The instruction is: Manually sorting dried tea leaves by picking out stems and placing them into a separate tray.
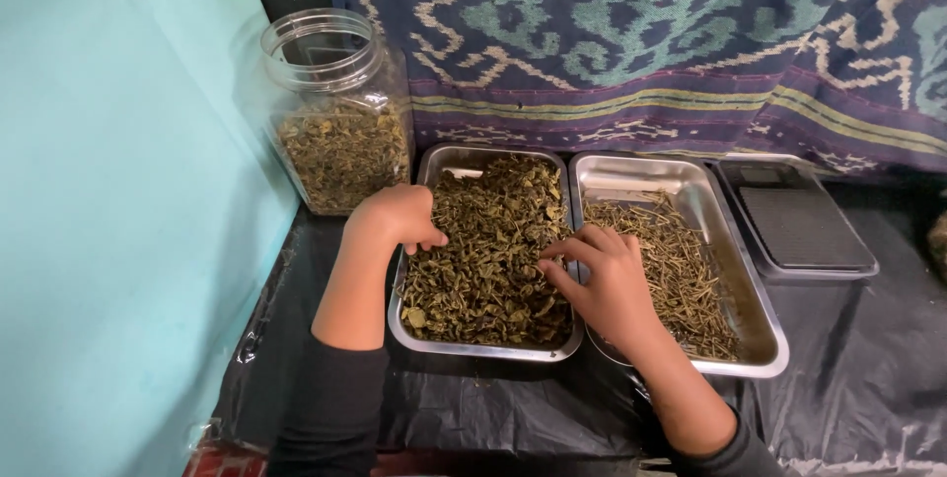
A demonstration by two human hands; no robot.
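Two metal trays side by side on black plastic sheeting (pixel 493 408), both hands working over the left one. Far left: pale teal wall (pixel 118 220). Next to it, clear plastic jar (pixel 340 112), lid off, roughly half full of dried green leaves, standing just beside the left tray's back-left corner. Left tray (pixel 424 344) is full of dried leaves (pixel 488 270), green-brown, crumpled. Left hand (pixel 395 219) sits at the tray's left edge, fingers curled down into the leaves; looks loosely closed, can't tell if it actually has any pinched. Right hand (pixel 604 285) lies across the seam between the trays, fingers (pixel 557 250) stretched left with tips touching the leaf pile, partly spread, nothing clearly gripped. Both forearms bare, dark sleeves pushed up. Right tray (pixel 764 339) holds thin dried stems (pixel 681 275), straw-coloured, heaped toward the front; back part bare metal. Further right: small flat tray with a dark ribbed insert (pixel 804 225), touching or nearly touching the right tray. Behind everything, patterned woven cloth (pixel 641 33) in navy, teal and cream.
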